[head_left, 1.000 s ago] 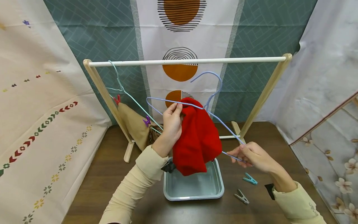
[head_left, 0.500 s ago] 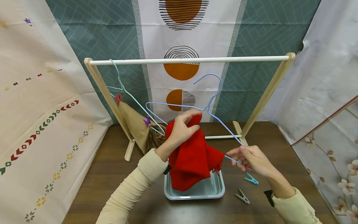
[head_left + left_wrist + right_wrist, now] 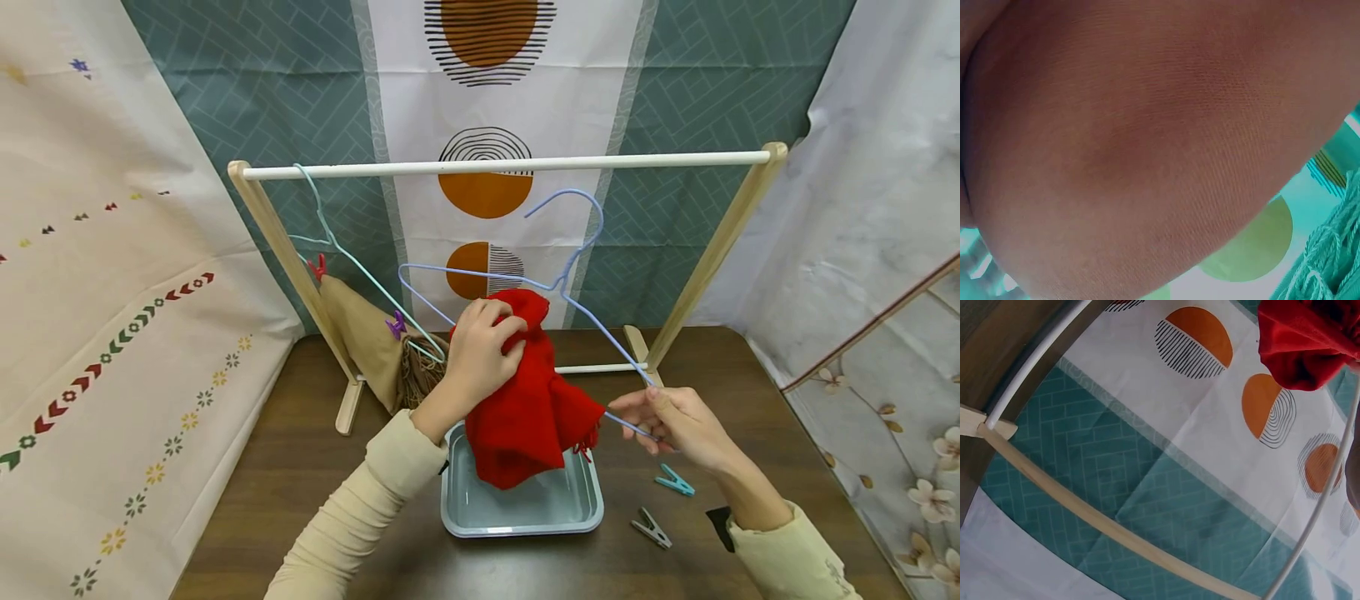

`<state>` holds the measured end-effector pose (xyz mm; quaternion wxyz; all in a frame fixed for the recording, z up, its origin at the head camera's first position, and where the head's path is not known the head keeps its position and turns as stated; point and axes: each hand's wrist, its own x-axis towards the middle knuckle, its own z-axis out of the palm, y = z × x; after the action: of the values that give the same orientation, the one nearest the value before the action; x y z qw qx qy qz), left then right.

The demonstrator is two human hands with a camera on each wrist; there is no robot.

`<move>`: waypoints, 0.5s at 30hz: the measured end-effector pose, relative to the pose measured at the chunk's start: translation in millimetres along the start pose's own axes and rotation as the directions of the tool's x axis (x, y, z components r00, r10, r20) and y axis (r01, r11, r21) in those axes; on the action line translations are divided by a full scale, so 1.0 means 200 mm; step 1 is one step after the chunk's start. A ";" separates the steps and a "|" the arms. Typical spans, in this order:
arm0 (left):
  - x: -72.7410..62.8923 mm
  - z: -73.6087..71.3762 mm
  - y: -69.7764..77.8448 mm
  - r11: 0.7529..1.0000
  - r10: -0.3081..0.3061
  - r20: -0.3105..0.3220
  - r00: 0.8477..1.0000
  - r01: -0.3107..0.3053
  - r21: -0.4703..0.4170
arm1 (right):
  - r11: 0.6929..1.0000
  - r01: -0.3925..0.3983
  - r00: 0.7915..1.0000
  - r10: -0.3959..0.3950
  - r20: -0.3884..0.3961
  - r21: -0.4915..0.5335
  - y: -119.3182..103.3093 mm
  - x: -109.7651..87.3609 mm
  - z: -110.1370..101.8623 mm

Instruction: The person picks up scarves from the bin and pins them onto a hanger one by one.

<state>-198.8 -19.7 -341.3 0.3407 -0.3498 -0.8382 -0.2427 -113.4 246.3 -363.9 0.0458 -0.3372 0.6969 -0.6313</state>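
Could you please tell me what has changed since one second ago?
The left hand moved down off the blue hanger's upper bar and now grips the red cloth, whose top sits lower. The right hand still holds the hanger's corner; the turquoise clip and grey clip stayed.

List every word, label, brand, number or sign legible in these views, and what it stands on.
None can be read: the red cloth, blue hanger, teal clothespin, gray clothespin and tray show no lettering.
The backdrop bears only printed shapes and lines.
A faint mark on the right sleeve is too small to tell whether it is lettering.
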 end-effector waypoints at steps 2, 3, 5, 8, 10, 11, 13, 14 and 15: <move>-0.02 0.00 0.01 0.997 -0.020 -0.020 1.000 0.022 0.071 | 1.000 -0.010 1.000 0.010 -0.006 -0.001 0.00 0.00 0.00; -0.03 0.00 0.02 0.996 -0.030 -0.013 0.999 0.031 0.088 | 1.000 -0.012 1.000 0.012 -0.008 -0.003 0.00 0.00 0.00; -0.04 0.00 0.03 0.993 -0.062 0.034 0.997 0.059 0.100 | 1.000 -0.022 1.000 0.022 -0.014 -0.012 -0.01 0.00 0.00; -0.07 -0.02 0.04 0.990 -0.116 0.167 0.979 0.102 0.095 | 1.000 0.002 1.000 -0.003 -0.005 -0.022 -0.01 0.00 0.00; -0.08 -0.03 0.05 0.985 -0.147 0.256 0.955 0.119 0.123 | 0.999 0.022 1.000 -0.022 -0.001 -0.028 0.00 0.01 0.00; -0.09 -0.04 0.06 0.983 -0.155 0.293 0.943 0.119 0.138 | 0.999 0.031 1.000 -0.031 0.002 -0.030 0.00 0.01 -0.01; -0.09 -0.05 0.07 0.981 -0.154 0.344 0.926 0.102 0.165 | 0.999 0.041 0.999 -0.041 0.003 -0.035 0.00 0.01 -0.01; -0.10 -0.05 0.07 0.981 -0.143 0.358 0.923 0.084 0.178 | 0.998 0.042 0.999 -0.042 0.002 -0.036 0.01 0.01 -0.01; -0.10 -0.05 0.07 0.981 -0.125 0.365 0.923 0.061 0.182 | 0.998 0.041 0.999 -0.041 0.001 -0.038 0.01 0.01 -0.01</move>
<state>-174.1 -24.4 -346.9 0.1906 -0.3197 -0.9208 -0.1165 -115.8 246.5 -364.1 0.0265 -0.3521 0.7017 -0.6189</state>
